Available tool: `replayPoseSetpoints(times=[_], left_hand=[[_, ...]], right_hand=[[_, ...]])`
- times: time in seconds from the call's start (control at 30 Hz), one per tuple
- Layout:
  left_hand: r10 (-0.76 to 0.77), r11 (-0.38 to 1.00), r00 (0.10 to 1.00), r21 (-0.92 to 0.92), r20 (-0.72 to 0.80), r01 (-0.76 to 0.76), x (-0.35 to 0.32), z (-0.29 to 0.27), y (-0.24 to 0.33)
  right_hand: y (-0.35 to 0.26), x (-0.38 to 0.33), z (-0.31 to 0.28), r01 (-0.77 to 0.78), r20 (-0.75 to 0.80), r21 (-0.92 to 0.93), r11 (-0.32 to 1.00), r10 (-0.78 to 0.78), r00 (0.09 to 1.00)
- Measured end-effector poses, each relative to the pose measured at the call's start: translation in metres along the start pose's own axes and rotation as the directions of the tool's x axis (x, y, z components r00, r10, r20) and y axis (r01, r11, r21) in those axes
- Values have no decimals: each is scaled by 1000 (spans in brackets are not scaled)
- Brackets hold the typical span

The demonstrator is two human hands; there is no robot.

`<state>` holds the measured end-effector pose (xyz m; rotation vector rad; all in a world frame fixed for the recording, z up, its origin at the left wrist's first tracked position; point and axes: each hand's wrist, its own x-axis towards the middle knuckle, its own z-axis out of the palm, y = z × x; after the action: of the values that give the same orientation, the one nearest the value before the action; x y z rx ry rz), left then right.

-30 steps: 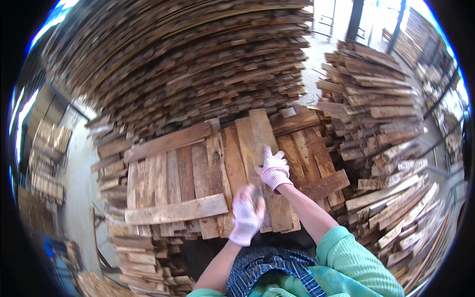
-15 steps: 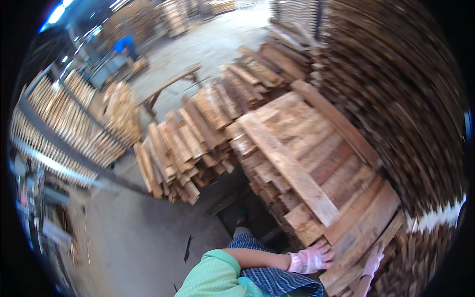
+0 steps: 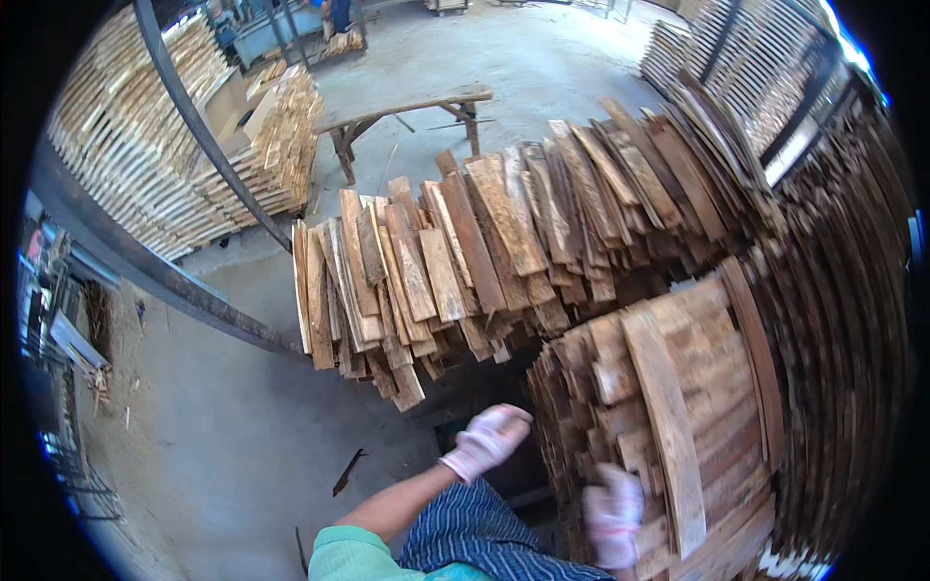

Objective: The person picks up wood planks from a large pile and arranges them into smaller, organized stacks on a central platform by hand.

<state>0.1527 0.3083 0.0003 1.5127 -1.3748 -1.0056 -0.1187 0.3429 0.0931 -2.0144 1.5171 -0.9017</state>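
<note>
My left hand (image 3: pixel 487 443), in a pale pink-white work glove, is raised over the dark gap beside the stack of boards (image 3: pixel 722 387). Its fingers look curled together, and nothing shows in them. My right hand (image 3: pixel 613 515), gloved alike, is over the near left edge of that stack. Motion smears its fingers, so their pose and any contact with the wood are unclear. A long pale plank (image 3: pixel 666 416) lies lengthwise across the flat-laid boards. Along the stack's right side runs a darker reddish plank (image 3: pixel 754 358).
A long row of rough boards (image 3: pixel 446 271) lies ahead. Tall stacked dark boards (image 3: pixel 833 358) rise at the right. A wooden bench (image 3: pixel 402 108) stands beyond the row, near stacked pale lumber (image 3: pixel 184 136). A curved-looking metal bar (image 3: pixel 184 295) crosses the left; a dark wood scrap (image 3: pixel 349 472) lies on the floor.
My view has swung toward the row of boards. The left hand has come off the stacked boards and hangs over the gap; the right hand has moved to the stack's left edge.
</note>
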Motion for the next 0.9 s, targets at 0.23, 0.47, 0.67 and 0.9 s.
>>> replayPoseSetpoints(times=[0.23,0.47,0.67,0.9], left_hand=[[-454,760,766,251,-456,600,147,-236,-190],[-572,475,608,382,-550,793,281,-321,-290],[-601,666,669,189,-437,722,266,-357,-331],[-683,603,621,-777,-384,183,152,-291,-262]], right_hand=[[-2,176,323,102,669,121,987,-157,727],[-17,335,521,-46,654,-462,886,375,657],[8,333,557,230,674,-492,839,201,710],[5,347,547,15,642,-406,914,273,716]])
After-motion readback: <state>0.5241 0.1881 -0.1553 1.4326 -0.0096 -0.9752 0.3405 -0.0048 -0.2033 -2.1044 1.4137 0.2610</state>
